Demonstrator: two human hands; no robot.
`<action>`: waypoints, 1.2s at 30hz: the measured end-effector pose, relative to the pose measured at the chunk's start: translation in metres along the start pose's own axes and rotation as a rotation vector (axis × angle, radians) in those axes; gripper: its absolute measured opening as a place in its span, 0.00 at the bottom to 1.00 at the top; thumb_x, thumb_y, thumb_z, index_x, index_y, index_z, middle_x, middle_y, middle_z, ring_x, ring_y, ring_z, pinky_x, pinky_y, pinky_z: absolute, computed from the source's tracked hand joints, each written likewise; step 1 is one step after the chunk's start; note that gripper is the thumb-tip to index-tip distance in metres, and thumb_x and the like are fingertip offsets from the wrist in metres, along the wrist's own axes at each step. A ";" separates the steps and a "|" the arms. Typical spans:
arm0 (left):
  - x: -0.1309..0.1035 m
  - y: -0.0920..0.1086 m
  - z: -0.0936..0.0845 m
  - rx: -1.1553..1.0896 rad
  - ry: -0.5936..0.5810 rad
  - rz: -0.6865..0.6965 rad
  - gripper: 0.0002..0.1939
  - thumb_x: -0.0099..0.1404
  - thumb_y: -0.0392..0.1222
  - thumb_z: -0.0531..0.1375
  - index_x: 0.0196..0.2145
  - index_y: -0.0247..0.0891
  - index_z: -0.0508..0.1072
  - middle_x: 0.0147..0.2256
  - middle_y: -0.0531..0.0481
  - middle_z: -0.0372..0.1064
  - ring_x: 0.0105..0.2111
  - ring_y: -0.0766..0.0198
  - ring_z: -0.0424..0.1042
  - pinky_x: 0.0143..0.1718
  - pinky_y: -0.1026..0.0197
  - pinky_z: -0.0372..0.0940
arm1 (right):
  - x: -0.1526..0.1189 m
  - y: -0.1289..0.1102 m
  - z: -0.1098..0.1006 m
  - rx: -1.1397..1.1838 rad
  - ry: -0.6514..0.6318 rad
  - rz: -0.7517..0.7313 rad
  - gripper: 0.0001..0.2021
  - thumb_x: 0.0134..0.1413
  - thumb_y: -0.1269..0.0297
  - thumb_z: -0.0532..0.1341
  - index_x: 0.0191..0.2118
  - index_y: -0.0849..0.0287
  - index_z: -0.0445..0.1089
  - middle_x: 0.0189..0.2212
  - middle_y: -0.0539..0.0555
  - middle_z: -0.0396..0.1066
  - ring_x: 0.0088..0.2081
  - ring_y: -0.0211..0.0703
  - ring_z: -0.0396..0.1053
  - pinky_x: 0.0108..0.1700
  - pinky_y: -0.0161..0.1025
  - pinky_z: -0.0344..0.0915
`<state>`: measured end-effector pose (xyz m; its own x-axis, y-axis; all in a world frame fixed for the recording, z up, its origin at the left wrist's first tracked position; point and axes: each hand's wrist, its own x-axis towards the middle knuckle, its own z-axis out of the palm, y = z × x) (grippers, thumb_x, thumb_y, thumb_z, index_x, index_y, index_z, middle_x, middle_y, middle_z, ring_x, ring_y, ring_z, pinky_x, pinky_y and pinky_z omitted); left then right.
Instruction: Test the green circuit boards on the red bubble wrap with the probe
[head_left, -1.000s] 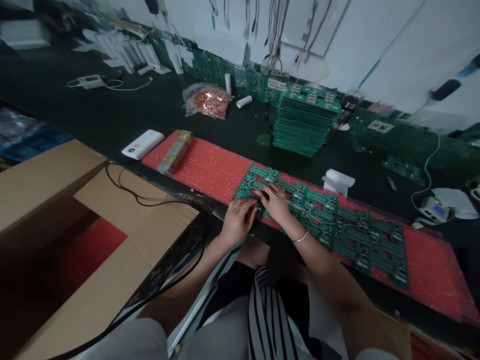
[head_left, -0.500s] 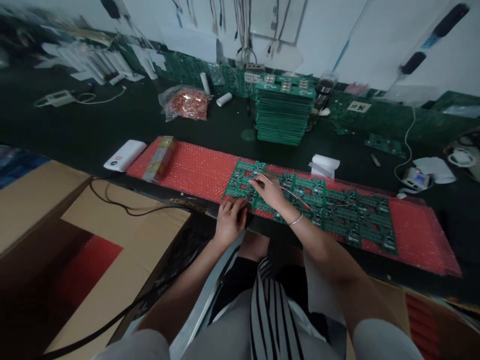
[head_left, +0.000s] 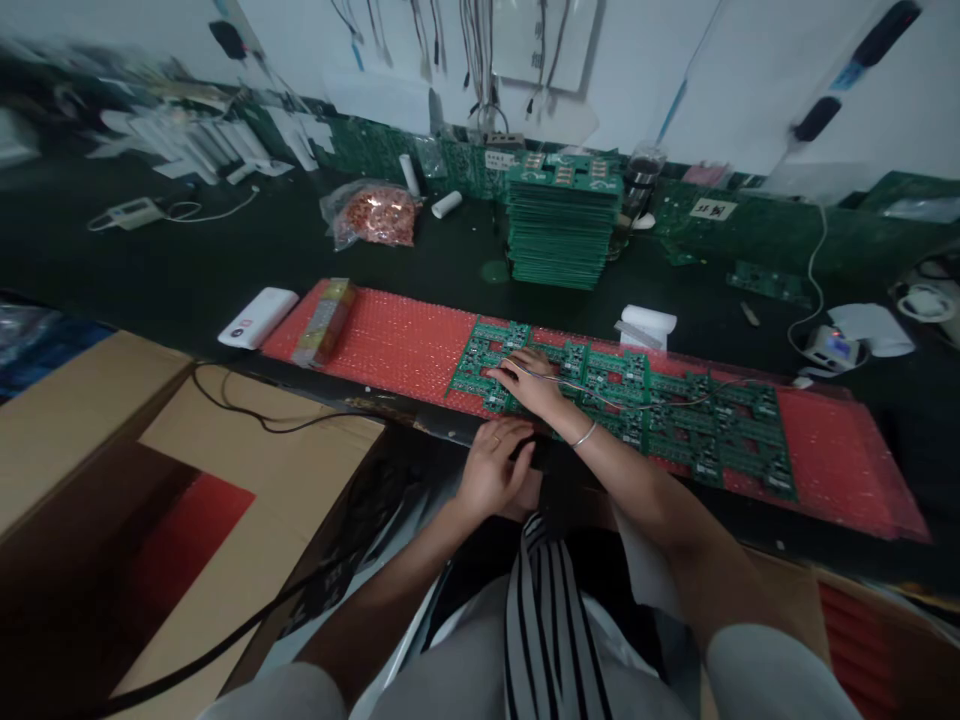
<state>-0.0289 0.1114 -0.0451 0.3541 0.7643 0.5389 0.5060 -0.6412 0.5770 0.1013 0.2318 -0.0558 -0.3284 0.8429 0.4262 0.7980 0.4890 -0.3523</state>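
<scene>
Populated PCBs (head_left: 634,372) lie in a row, flat on red bubble wrap (head_left: 412,340), along the near edge of the tabletop (head_left: 435,275); wrap is prob. there to cushion them & protect the undersides. R hand (head_left: 531,385) is over the L end of the row, palm down, thumb & index close together at the board; can't tell for sure if they pinch the end of the thin cord (head_left: 634,407) or just steer it. Cord runs back over that hand & along the row, prob. so slack stays off the work spot. L hand (head_left: 491,470) is at the near edge, fingers loosely bent, thumb apart, apparently released w/ nothing in grip; maybe there to steady the board, tho contact is unclear. Behind: tall stack of green boards (head_left: 562,235), prob. piled to save space, & a bag of copper-coloured bits (head_left: 379,215). Far L on the wrap: taped bar (head_left: 326,322), poss. a weight, next to a white device (head_left: 259,318). Hard to make out: R fingertips & cord tip (too small), board under R hand (hidden), cord's far end nr the lit unit (head_left: 832,348), cardboard box (head_left: 97,400) cut off at frame edge, its inside dark.
</scene>
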 end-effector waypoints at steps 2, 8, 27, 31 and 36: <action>0.004 0.013 0.009 -0.118 -0.060 0.045 0.06 0.70 0.37 0.57 0.43 0.39 0.72 0.43 0.45 0.76 0.46 0.59 0.73 0.48 0.53 0.68 | 0.002 0.000 0.000 -0.001 -0.012 0.016 0.16 0.63 0.51 0.59 0.31 0.56 0.74 0.34 0.53 0.76 0.43 0.45 0.69 0.47 0.41 0.58; 0.020 0.036 0.024 -0.284 -0.197 0.056 0.09 0.73 0.41 0.52 0.38 0.39 0.71 0.46 0.41 0.71 0.48 0.58 0.71 0.49 0.54 0.68 | 0.010 0.010 0.000 0.104 -0.102 -0.009 0.14 0.63 0.51 0.59 0.35 0.55 0.74 0.36 0.52 0.76 0.42 0.41 0.69 0.47 0.38 0.56; -0.026 0.047 0.090 -0.124 -0.418 0.311 0.14 0.72 0.38 0.51 0.50 0.39 0.73 0.46 0.42 0.76 0.49 0.54 0.74 0.52 0.47 0.67 | 0.012 0.017 -0.006 0.099 -0.164 -0.037 0.16 0.69 0.53 0.53 0.37 0.57 0.71 0.37 0.51 0.74 0.44 0.39 0.68 0.46 0.37 0.54; -0.029 0.033 0.101 0.046 -0.423 0.349 0.18 0.72 0.39 0.52 0.58 0.39 0.69 0.57 0.41 0.70 0.60 0.51 0.66 0.60 0.43 0.64 | 0.010 0.016 -0.004 0.090 -0.153 -0.021 0.16 0.69 0.53 0.53 0.39 0.56 0.72 0.40 0.52 0.75 0.46 0.40 0.68 0.47 0.38 0.53; -0.037 0.028 0.109 0.046 -0.413 0.371 0.23 0.73 0.37 0.51 0.64 0.38 0.61 0.58 0.40 0.68 0.61 0.53 0.66 0.61 0.44 0.63 | 0.010 0.015 -0.009 0.084 -0.163 -0.031 0.15 0.69 0.54 0.54 0.37 0.57 0.71 0.38 0.53 0.74 0.44 0.40 0.67 0.45 0.38 0.54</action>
<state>0.0577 0.0728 -0.1161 0.7894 0.4569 0.4099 0.3191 -0.8760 0.3617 0.1144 0.2452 -0.0491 -0.4349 0.8491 0.2998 0.7436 0.5264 -0.4123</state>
